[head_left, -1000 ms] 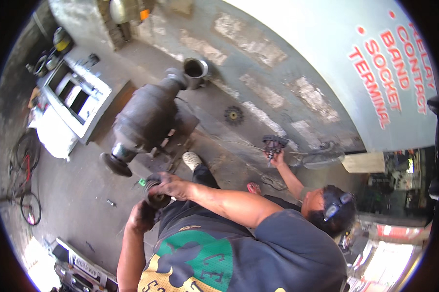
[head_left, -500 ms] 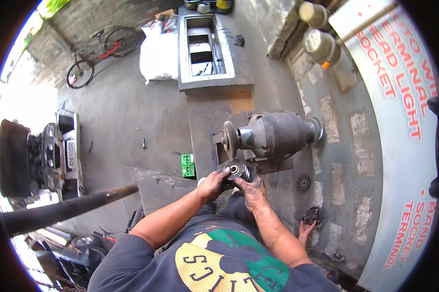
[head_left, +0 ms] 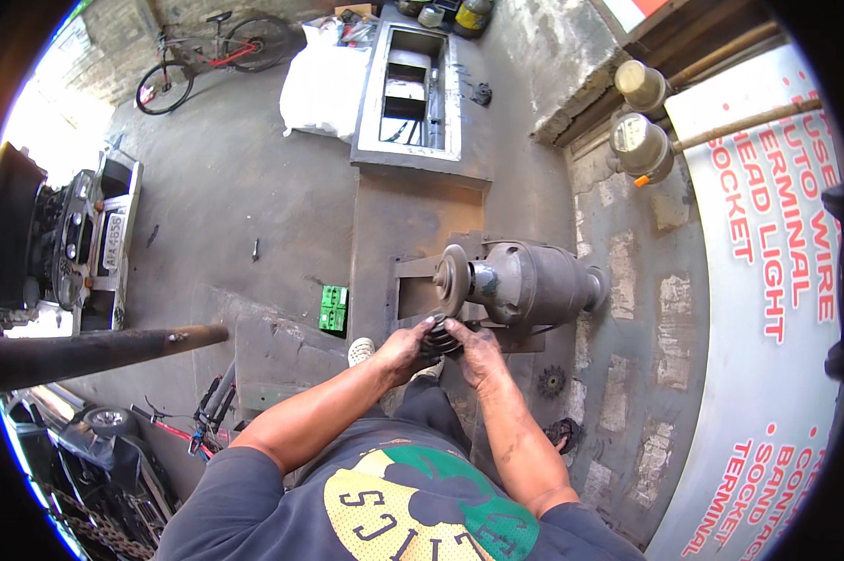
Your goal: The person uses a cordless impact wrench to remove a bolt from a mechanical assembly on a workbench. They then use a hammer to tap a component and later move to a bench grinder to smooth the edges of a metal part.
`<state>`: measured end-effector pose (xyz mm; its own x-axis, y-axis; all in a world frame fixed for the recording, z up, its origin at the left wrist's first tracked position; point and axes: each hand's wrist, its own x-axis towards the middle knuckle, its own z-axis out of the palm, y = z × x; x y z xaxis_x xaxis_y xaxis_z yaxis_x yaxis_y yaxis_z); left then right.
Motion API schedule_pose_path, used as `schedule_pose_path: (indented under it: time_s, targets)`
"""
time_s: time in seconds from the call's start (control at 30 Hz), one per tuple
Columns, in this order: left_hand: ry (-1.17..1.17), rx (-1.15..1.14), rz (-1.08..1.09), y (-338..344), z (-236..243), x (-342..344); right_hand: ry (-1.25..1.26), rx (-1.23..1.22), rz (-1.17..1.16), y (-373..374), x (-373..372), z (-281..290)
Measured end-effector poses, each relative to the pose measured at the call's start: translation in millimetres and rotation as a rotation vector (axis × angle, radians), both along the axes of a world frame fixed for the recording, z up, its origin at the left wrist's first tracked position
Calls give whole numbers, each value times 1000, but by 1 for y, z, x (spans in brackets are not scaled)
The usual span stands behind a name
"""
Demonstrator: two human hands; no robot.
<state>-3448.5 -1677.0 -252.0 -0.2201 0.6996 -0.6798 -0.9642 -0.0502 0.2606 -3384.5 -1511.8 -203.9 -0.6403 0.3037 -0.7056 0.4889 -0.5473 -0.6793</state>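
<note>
Both my hands hold a dark, round, ribbed metal part [head_left: 442, 340] just in front of a bench grinder [head_left: 532, 283]. My left hand [head_left: 405, 350] grips its left side, and my right hand [head_left: 479, 353] closes round the right side with the thumb on top. The grinder's wheel [head_left: 454, 280] stands upright right beyond the part. Whether the two touch, I cannot tell. My fingers cover much of the part, and its underside is hidden.
A green box [head_left: 333, 308] sits left of my shoe [head_left: 361, 351]. A thick metal pole [head_left: 113, 351] juts in from the left. On the right, a toothed disc [head_left: 552, 381] and a dark bundle [head_left: 563, 434] with bare skin beside it lie before the wall. An open-topped cabinet [head_left: 369, 93] stands beyond.
The part has turned in my hands: its round face with the central hole no longer shows, and its ribbed side does. My hands and the part are now closer to the wheel. The view has shifted.
</note>
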Motion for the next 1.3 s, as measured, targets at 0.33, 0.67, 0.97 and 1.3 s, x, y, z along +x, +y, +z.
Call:
schedule_pose_path:
  time_s: [0.33, 0.67, 0.97, 1.3]
  targets:
    - [82, 211, -77, -10, 14, 0, 216, -255, -160, -9, 38, 27]
    - [-160, 141, -2, -16, 1, -13, 24, -132, 2, -9, 6, -11]
    - [-28, 220, -108, -7, -2, -12, 207, -93, -45, -16, 27, 31]
    - [-256, 159, 25, -4, -6, -8, -1, -54, 51, 1, -2, 5]
